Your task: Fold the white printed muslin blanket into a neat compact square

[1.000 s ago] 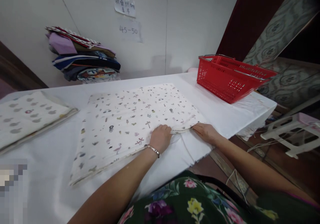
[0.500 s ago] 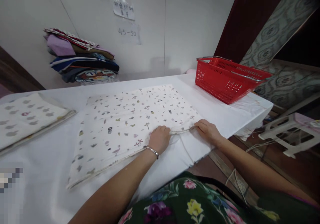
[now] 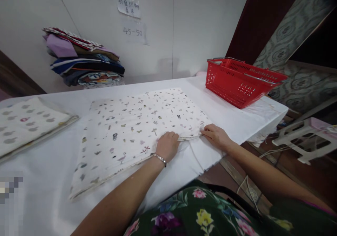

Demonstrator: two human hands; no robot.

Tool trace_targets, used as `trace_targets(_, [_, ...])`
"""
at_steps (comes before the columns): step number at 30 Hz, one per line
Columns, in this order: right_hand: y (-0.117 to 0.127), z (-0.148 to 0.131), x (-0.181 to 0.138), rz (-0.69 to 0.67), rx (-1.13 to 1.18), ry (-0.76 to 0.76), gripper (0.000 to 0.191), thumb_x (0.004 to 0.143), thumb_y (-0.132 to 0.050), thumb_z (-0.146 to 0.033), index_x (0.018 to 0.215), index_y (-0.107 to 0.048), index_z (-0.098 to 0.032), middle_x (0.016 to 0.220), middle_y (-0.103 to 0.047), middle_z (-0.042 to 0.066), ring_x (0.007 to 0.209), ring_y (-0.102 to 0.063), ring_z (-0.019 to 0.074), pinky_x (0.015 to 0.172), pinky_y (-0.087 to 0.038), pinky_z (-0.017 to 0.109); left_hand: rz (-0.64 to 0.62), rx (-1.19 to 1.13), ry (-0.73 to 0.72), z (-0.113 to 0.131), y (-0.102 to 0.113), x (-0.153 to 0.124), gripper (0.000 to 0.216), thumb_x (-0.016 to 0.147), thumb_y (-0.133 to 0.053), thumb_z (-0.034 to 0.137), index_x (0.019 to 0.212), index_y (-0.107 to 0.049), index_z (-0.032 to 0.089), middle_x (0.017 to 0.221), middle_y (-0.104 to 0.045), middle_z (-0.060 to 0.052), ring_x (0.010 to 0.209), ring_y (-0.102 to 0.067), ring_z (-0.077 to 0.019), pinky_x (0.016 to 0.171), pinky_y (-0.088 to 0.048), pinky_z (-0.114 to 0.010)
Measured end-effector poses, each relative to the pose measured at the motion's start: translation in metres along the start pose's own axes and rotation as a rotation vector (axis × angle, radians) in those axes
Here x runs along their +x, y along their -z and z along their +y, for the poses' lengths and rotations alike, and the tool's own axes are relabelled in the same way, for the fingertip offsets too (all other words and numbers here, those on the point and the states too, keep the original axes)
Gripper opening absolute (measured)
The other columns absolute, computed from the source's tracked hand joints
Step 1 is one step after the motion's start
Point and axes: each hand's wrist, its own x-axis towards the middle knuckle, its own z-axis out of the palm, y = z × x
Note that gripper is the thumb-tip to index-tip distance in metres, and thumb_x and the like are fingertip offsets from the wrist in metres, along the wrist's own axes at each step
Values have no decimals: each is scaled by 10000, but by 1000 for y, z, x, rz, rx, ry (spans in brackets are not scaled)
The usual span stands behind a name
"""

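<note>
A white cloth [image 3: 137, 123] printed with small flamingos, palm trees and leaves lies folded in layers on the table. My left hand [image 3: 167, 145], with a bracelet at the wrist, is closed over its near edge, fingertips curled at the fabric. At the near right corner my right hand [image 3: 216, 136] pinches the layered edge between thumb and fingers. Between the two hands the stacked edges show slightly bunched. Off to the left lies another folded cloth [image 3: 28, 123], cream with grey apple-like shapes; neither hand touches it.
The table [image 3: 231, 123] has a white cover. A red plastic basket [image 3: 234, 83] with metal handles stands at the back right. Piled folded fabrics [image 3: 84, 60] sit at the back left by the wall. A pale plastic stool [image 3: 308, 137] is on the floor at right, near loose cords.
My right hand has shifted slightly left along the cloth's corner. My left hand stays almost in place; the view has moved a little.
</note>
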Motion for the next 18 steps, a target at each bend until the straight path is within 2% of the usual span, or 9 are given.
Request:
trace_targets(6, [0, 7, 1, -7, 42, 82, 288, 919, -407, -233, 1107, -620, -182, 1086, -595, 116, 1012, -514, 221, 815, -443, 360, 22, -67, 30, -4, -2, 2, 147, 882, -439, 276, 884, -559, 191, 929, -592, -38, 891, -516, -189, 727, -396, -308])
trace_targets(13, [-3, 9, 10, -111, -35, 89, 267, 919, -410, -200, 1084, -618, -169, 1074, -619, 105, 974, -543, 207, 797, -407, 337, -2, -111, 81, -4, 2, 5, 186, 893, -420, 312, 854, -564, 201, 910, -607, -28, 877, -533, -178, 700, -392, -289])
trace_targets(18, [-1, 5, 13, -107, -82, 95, 266, 925, -395, -198, 1069, -614, -150, 1052, -626, 109, 926, -552, 208, 774, -397, 338, -2, -122, 91, -4, 2, 6, 171, 884, -437, 314, 861, -565, 203, 912, -614, -24, 873, -540, -176, 689, -387, -284])
